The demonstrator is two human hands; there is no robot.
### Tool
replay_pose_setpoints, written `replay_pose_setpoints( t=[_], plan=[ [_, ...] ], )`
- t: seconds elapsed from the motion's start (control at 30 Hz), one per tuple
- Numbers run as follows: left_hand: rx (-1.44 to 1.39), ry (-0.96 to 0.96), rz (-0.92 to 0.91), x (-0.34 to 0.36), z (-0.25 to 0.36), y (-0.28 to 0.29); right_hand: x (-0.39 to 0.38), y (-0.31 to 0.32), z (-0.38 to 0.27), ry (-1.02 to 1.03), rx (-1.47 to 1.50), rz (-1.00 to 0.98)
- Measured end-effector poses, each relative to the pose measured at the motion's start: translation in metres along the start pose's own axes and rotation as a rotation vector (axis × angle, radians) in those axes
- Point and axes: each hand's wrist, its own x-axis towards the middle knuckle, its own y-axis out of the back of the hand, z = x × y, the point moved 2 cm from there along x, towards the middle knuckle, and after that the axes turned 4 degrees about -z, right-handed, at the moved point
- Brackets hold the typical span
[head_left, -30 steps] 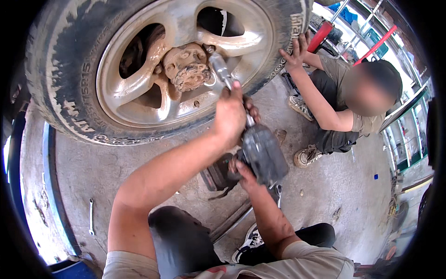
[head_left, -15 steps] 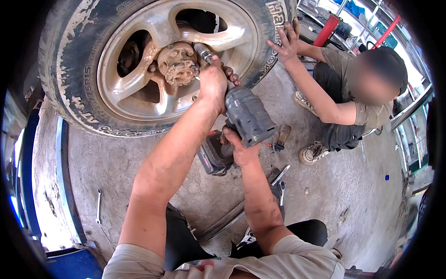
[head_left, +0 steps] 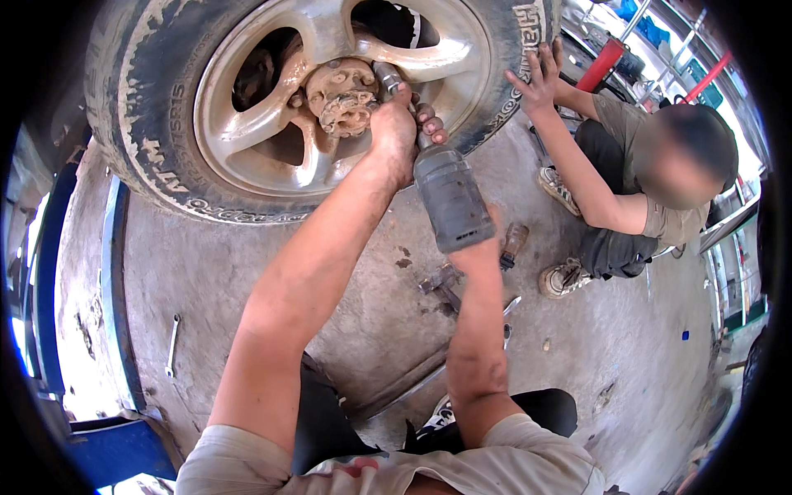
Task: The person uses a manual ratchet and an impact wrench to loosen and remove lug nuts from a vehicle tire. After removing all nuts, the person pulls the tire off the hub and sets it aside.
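A large tyre on a dusty alloy wheel fills the upper left, with a rusty hub at its centre. I hold a grey impact wrench pointed at the hub. My left hand wraps the wrench's front end and socket, close to the hub. My right hand grips the wrench's rear from below, mostly hidden behind its body. A second person crouches at the right with one hand pressed flat on the tyre.
A spanner lies on the concrete floor at the left. Small metal tools and a long bar lie under the wrench. Red jack parts stand behind the crouching person. A blue object sits at lower left.
The wrench and both my hands have moved up toward the hub, and the socket now sits beside it. The other person's hand stays on the tyre.
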Motion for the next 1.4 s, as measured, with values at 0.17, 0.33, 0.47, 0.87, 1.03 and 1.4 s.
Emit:
replay_pose_setpoints(
  t=[0.17,0.33,0.47,0.87,1.03,1.4],
  plan=[
    [0.064,-0.021,0.056,0.001,0.002,0.001,-0.007,-0.054,0.027,0.057,0.138,0.178],
    [0.1,-0.025,0.056,-0.006,0.0,-0.002,-0.014,-0.05,0.032,-0.105,0.145,0.093],
    [0.059,-0.03,0.092,-0.004,0.001,-0.006,-0.012,-0.051,0.044,-0.06,0.132,0.121],
    [0.099,-0.048,0.088,-0.001,0.002,-0.005,-0.008,-0.045,0.04,-0.058,0.123,0.133],
    [0.089,-0.05,0.092,-0.001,0.001,-0.005,-0.007,-0.042,0.042,-0.046,0.09,0.119],
    [0.117,-0.061,0.083,0.0,0.0,-0.006,-0.008,-0.04,0.044,-0.057,0.086,0.116]
  ],
)
